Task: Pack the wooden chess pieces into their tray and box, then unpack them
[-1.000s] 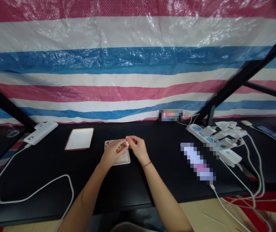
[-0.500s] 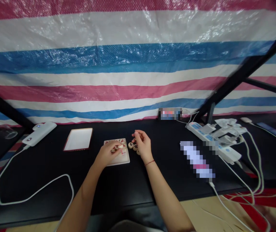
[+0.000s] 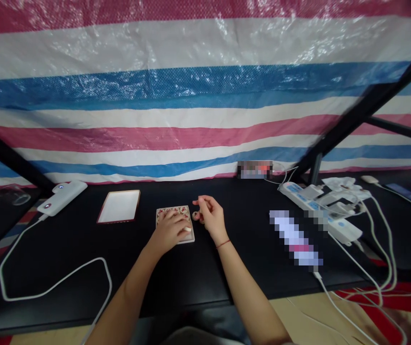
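"Two blurred objects [image 3: 295,238] on that black table [image 3: 255,273], under the striped tarp [image 3: 205,96]: readable?"

"No. The left hand [image 3: 171,231] also hides most of the square tray [image 3: 190,239]."

"Fingers?"

"Left fingers [image 3: 178,218] lie spread over xiangqi pieces [image 3: 183,210]. Right fingers [image 3: 205,200] curl narrowly at a small disc [image 3: 195,216]; gripped or not, I cannot tell."

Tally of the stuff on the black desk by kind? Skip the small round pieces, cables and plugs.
Power bank: 1
Power strip: 1
Red-edged white tray: 1
Square board: 1
Clear cup: 1
Pixelated objects, kind unreadable: 2
Total: 7
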`<state>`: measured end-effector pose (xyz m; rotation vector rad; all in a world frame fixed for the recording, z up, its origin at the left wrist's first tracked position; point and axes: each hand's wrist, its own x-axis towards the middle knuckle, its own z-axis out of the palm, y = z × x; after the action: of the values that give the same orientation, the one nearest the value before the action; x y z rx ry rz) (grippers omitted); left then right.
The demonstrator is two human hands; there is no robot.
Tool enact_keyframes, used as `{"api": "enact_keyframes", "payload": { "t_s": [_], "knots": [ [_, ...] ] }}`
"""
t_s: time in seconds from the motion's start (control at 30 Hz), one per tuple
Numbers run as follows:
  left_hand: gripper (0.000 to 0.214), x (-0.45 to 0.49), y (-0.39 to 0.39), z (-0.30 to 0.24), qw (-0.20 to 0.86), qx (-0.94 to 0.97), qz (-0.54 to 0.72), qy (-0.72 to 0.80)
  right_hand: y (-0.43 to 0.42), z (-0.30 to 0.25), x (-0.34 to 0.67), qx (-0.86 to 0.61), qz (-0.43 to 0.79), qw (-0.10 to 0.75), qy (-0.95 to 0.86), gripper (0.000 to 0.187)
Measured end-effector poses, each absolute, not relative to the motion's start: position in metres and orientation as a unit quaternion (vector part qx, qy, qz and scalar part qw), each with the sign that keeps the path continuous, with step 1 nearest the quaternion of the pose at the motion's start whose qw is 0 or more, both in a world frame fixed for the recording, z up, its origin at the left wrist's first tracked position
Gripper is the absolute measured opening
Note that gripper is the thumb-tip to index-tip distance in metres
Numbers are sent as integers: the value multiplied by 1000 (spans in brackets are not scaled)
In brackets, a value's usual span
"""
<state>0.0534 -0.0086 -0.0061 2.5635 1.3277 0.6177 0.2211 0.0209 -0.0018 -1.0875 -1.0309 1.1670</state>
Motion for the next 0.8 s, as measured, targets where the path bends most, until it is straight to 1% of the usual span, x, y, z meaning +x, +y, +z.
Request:
{"api": "enact_keyframes", "payload": {
  "t_s": [0.17,0.3,0.43,0.57,0.67,0.8],
  "knots": [
    [10,54,-8,-6,109,864,203,447,18,0,222,-479,460,582,-470,38],
    [16,54,-8,-8,105,860,201,457,19,-4,223,-471,479,558,-486,36],
    [10,55,-9,-6,111,860,199,456,19,-6,223,-464,467,544,-521,29],
    [14,52,-9,-4,112,858,240,440,16,-3,224,-456,422,518,-589,19],
    [16,42,-5,-5,89,829,288,471,10,0,227,-453,367,491,-648,22],
    [18,21,3,-9,64,787,343,510,0,5,230,-431,295,427,-738,21]
  ]
}}
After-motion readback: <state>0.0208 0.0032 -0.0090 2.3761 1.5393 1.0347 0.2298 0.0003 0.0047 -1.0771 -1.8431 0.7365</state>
